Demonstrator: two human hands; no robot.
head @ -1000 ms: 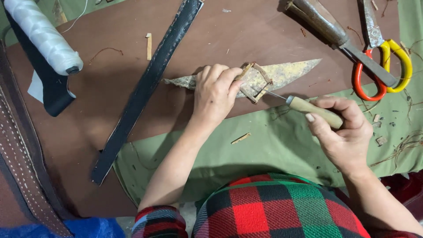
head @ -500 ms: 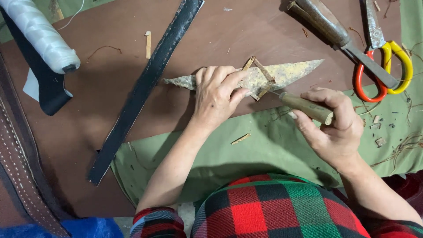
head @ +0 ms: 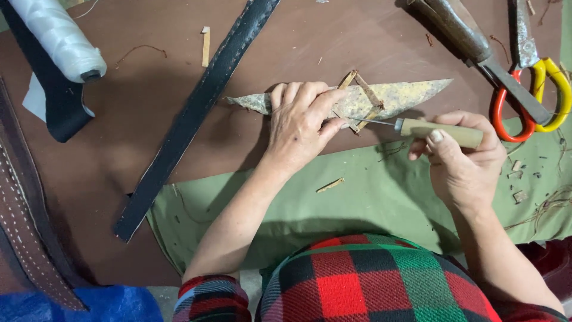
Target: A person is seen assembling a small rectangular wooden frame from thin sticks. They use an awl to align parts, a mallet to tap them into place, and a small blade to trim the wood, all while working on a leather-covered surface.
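- The left hand lies flat on a long, pointed, speckled piece and presses it down on the brown sheet that covers the table. The fingers are spread on it, not closed around anything.
- A small frame of thin brown strips sits on top of that pointed piece, just past the left fingertips.
- The right hand is closed tight around the pale wooden handle of a thin poking tool.
- A second ago the tool pointed down and to the right, and its handle sat low in the fist. Now it lies almost flat, and its thin metal tip reaches under the lower strip of the frame, right beside the left fingers.
- The left fingers have also slid a bit along the piece toward the frame, so the two hands are now closer together.
- From this, it looks like the tool is working on the strips while the other hand keeps the piece from sliding.
- A long black strap lies slanted to the left of the hands.
- A spool of white thread rests at the top left corner.
- Scissors with red and yellow handles lie at the top right, well away from the hands.
- A green cloth covers the near part, with small scraps on it.
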